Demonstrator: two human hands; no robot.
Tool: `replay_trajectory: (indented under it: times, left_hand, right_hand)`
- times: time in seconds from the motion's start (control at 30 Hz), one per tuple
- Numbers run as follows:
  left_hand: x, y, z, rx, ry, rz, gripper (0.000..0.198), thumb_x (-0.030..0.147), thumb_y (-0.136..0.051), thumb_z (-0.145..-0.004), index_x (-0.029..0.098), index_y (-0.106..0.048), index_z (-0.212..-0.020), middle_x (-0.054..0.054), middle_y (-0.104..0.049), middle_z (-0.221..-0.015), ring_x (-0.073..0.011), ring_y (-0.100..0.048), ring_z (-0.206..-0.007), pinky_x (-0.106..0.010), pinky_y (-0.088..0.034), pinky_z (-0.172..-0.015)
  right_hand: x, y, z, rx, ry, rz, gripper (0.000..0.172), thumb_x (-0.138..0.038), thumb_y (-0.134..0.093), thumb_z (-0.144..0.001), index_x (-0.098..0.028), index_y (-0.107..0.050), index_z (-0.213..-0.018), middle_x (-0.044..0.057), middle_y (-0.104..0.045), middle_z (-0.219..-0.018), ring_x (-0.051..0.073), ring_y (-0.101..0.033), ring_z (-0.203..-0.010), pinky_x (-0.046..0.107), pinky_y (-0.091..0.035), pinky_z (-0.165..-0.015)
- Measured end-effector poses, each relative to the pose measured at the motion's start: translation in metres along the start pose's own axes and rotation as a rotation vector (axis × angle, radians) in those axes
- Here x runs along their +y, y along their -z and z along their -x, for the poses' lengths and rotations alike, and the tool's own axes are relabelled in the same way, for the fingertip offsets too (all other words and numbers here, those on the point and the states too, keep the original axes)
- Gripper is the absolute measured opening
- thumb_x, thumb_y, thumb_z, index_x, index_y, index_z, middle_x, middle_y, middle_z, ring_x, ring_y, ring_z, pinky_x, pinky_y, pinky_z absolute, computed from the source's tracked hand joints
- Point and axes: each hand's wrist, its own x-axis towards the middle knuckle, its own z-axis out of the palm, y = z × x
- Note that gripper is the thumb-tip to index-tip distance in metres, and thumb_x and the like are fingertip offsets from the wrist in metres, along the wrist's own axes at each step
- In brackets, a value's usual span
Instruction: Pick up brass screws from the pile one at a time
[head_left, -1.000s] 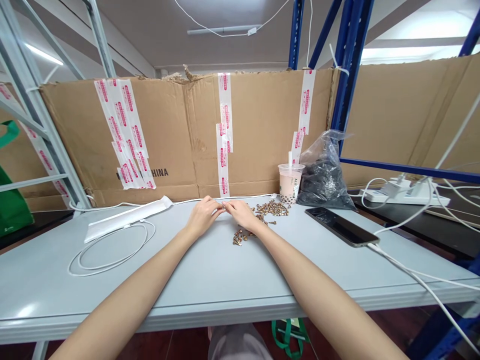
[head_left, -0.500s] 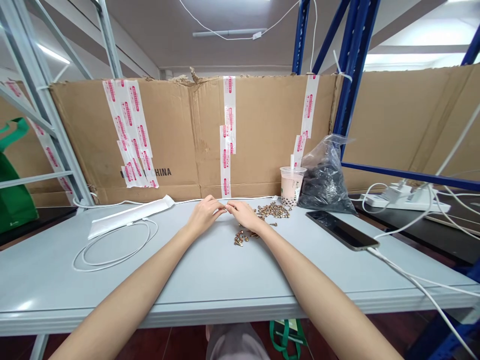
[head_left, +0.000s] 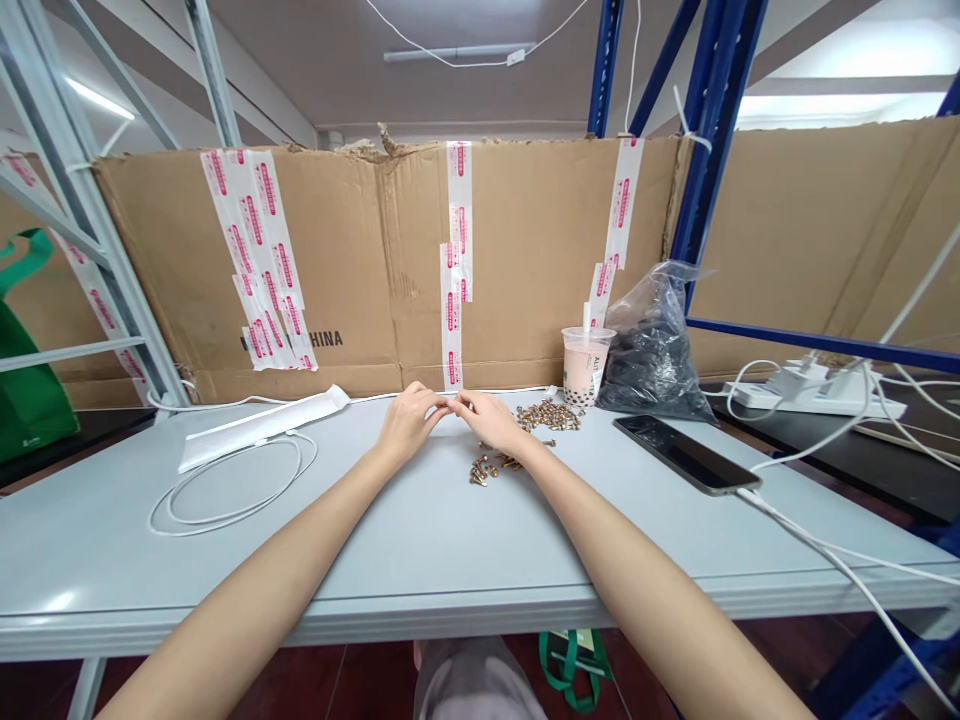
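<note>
Two bare hands meet over a pale grey counter at the centre of the frame. The left hand and the right hand are brought together at the fingertips, with the fingers of each bent inward; whether a small piece is pinched between them cannot be told at this scale. The forearms enter from the lower left and lower right corners, crossing the counter's front edge.

Small brass-coloured screws lie in two groups right of centre: a larger pile beyond the right hand and a smaller cluster beside the right wrist, which hides part of it.

Right of the larger pile stands an upright cup with a lid and straw, just beside a clear plastic bag of dark contents. Nearer the right edge lie a phone, screen up, and a white power strip. At left, a long white packet lies behind a loosely coiled white cable. A cardboard wall, patched with red-and-white tape, spans the background.
</note>
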Motion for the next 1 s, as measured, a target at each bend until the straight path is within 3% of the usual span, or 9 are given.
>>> replay_trajectory:
  times: [0.13, 0.27, 0.37, 0.53, 0.7, 0.83, 1.0]
  left_hand:
    - [0.0005, -0.0010, 0.0012, -0.016, -0.038, 0.009, 0.021, 0.032, -0.050, -0.084, 0.017, -0.064, -0.079, -0.004, -0.065, -0.073, -0.0164, -0.048, -0.072, -0.028, -0.041, -0.066]
    - [0.0011, -0.0016, 0.0018, -0.036, -0.051, 0.023, 0.020, 0.031, -0.049, -0.085, 0.017, -0.064, -0.083, -0.003, -0.066, -0.075, -0.0162, -0.048, -0.073, -0.028, -0.042, -0.068]
    - [-0.0010, 0.0001, 0.0008, -0.019, -0.063, 0.009, 0.021, 0.031, -0.048, -0.085, 0.017, -0.064, -0.084, -0.003, -0.065, -0.075, -0.0160, -0.047, -0.074, -0.027, -0.041, -0.067]
    - [-0.0057, 0.0030, 0.0001, -0.010, -0.034, -0.010, 0.023, 0.033, -0.048, -0.085, 0.017, -0.064, -0.082, -0.004, -0.065, -0.074, -0.0163, -0.047, -0.073, -0.028, -0.040, -0.065]
    - [-0.0011, 0.0035, -0.0002, -0.011, -0.030, 0.046, 0.022, 0.035, -0.050, -0.084, 0.019, -0.065, -0.081, -0.003, -0.065, -0.072, -0.0157, -0.048, -0.072, -0.027, -0.041, -0.065]
    - [0.0025, 0.0019, -0.0009, 0.015, -0.023, 0.075, 0.021, 0.034, -0.051, -0.083, 0.019, -0.066, -0.084, -0.003, -0.065, -0.074, -0.0158, -0.048, -0.072, -0.027, -0.041, -0.065]
    - [0.0003, -0.0020, -0.0019, 0.029, 0.092, 0.125, 0.018, 0.033, -0.056, -0.080, 0.020, -0.067, -0.085, -0.003, -0.067, -0.075, -0.0163, -0.050, -0.073, -0.028, -0.041, -0.066]
  right_hand:
    - [0.0026, -0.0012, -0.0009, -0.010, 0.036, -0.014, 0.040, -0.042, -0.032, -0.088, -0.016, -0.055, -0.067, 0.000, -0.052, -0.063, 0.011, -0.043, -0.060, 0.021, -0.027, -0.057]
    - [0.0053, -0.0022, -0.0005, -0.057, -0.021, -0.026, 0.051, -0.047, -0.025, -0.088, -0.015, -0.049, -0.057, -0.001, -0.044, -0.053, 0.010, -0.037, -0.052, 0.022, -0.025, -0.054]
    - [0.0037, -0.0033, 0.0005, -0.036, -0.039, -0.010, 0.050, -0.050, -0.023, -0.089, -0.016, -0.051, -0.064, -0.001, -0.049, -0.058, 0.011, -0.042, -0.057, 0.022, -0.026, -0.057]
    - [0.0013, -0.0076, 0.0010, 0.011, -0.013, -0.028, 0.035, -0.047, -0.031, -0.088, -0.019, -0.052, -0.082, 0.000, -0.056, -0.075, 0.013, -0.047, -0.067, 0.022, -0.029, -0.062]
    - [0.0072, -0.0085, -0.0017, 0.008, 0.073, -0.153, 0.040, -0.044, -0.029, -0.088, -0.017, -0.047, -0.065, -0.002, -0.046, -0.062, 0.011, -0.042, -0.061, 0.021, -0.028, -0.060]
    - [0.0091, -0.0063, -0.0038, -0.049, 0.052, -0.297, 0.045, -0.050, -0.026, -0.087, -0.017, -0.037, -0.058, -0.003, -0.033, -0.055, 0.010, -0.032, -0.054, 0.022, -0.026, -0.055]
    - [0.0040, -0.0087, -0.0017, -0.042, -0.012, -0.283, 0.044, -0.049, -0.019, -0.089, -0.018, -0.038, -0.063, -0.002, -0.039, -0.060, 0.011, -0.035, -0.056, 0.023, -0.027, -0.055]
